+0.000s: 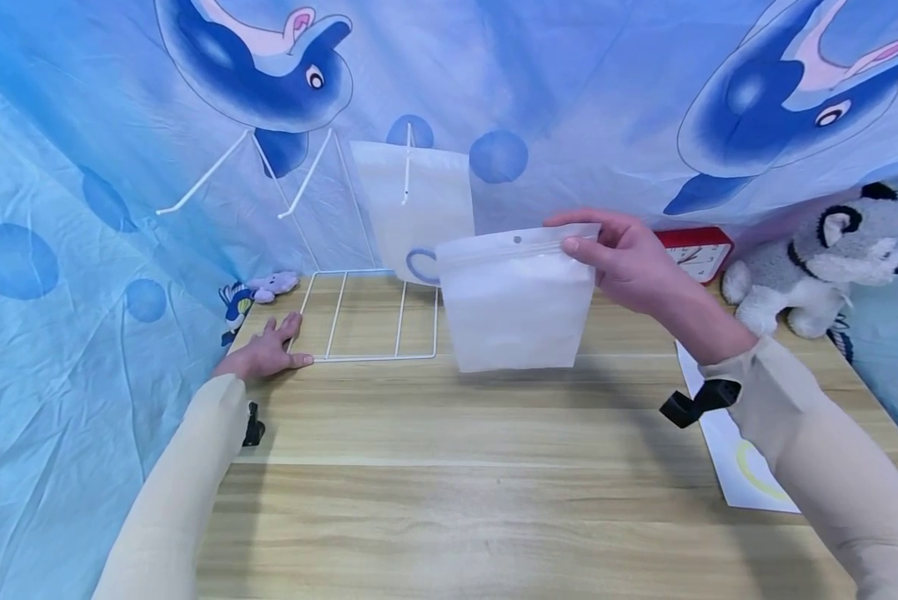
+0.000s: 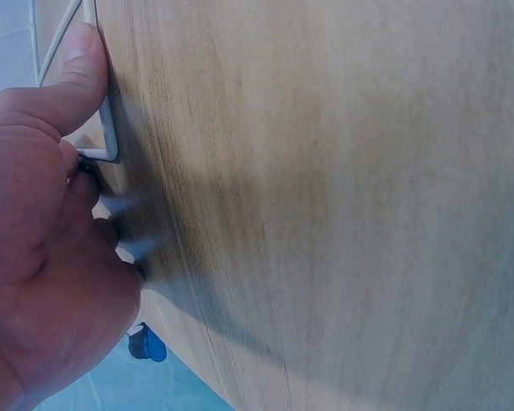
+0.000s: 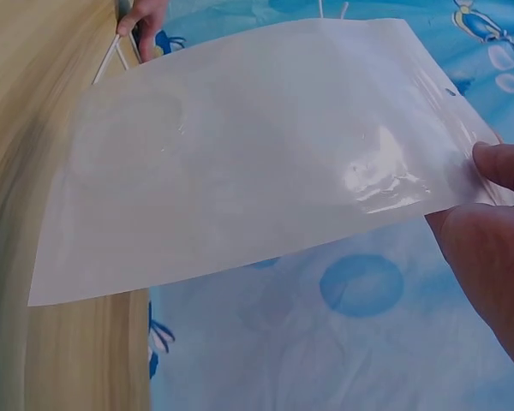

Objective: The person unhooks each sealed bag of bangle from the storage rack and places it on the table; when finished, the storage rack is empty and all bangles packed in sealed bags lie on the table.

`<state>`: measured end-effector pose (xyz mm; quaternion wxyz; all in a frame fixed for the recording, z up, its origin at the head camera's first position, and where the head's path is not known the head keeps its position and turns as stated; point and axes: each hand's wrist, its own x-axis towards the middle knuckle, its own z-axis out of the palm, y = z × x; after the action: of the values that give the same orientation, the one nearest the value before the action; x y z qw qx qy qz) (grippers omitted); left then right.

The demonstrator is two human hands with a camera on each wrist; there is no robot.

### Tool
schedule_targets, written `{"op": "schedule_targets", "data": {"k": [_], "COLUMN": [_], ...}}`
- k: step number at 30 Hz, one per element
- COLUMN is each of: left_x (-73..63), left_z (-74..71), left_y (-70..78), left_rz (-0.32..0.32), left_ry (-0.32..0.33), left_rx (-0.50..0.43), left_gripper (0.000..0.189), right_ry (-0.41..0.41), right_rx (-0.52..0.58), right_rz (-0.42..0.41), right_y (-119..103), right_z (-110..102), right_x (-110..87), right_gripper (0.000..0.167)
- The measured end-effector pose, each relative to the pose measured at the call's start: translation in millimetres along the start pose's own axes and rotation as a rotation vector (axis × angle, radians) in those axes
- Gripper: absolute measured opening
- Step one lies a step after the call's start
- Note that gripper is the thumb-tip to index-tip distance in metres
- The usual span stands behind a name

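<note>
My right hand pinches a white zip pouch by its upper right corner, thumb in front. The pouch hangs upright above the table, a small punched hole near its top edge. In the right wrist view its broad side shows a faint round outline. At the left, my left hand holds the front left corner of a white wire rack, its thumb along the front wire. A second white pouch hangs at the rack's right prong. A lavender loop shows between the two pouches, partly hidden.
A red clock and a grey and white plush dog stand at the back right. A white sheet with a yellow curve lies under my right forearm. A small purple plush sits beyond my left hand. A blue curtain surrounds the table.
</note>
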<state>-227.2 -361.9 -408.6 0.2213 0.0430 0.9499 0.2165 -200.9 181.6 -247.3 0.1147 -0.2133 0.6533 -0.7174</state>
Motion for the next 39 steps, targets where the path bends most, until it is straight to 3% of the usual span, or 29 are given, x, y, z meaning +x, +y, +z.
{"op": "schedule_targets", "data": {"k": [7, 17, 29, 35, 39], "left_x": [0.1, -0.5, 1.5, 0.9, 0.7], "left_z": [0.2, -2.3, -2.4, -3.0, -2.2], "left_y": [1.1, 1.8, 0.6, -0.7, 0.5], "left_rz": [-0.026, -0.006, 0.014, 0.041, 0.049], "left_ry": [-0.014, -0.019, -0.023, -0.010, -0.007], "left_rx": [0.017, 0.038, 0.033, 0.053, 0.062], "left_gripper": [0.101, 0.099, 0.099, 0.098, 0.098], "right_ry": [-0.037, 0.003, 0.072, -0.035, 0.004], "right_rx": [0.106, 0.081, 0.036, 0.184, 0.211], "right_rz": [-0.060, -0.147, -0.057, -0.054, 0.034], "right_y": [5.0, 0.7, -2.3, 10.2, 21.7], "right_z": [-21.5, -48.5, -79.0, -101.3, -112.6], "right_x": [-15.1, -47.1, -94.0, -108.3, -108.8], "right_gripper": [0.029, 0.033, 0.037, 0.041, 0.041]}}
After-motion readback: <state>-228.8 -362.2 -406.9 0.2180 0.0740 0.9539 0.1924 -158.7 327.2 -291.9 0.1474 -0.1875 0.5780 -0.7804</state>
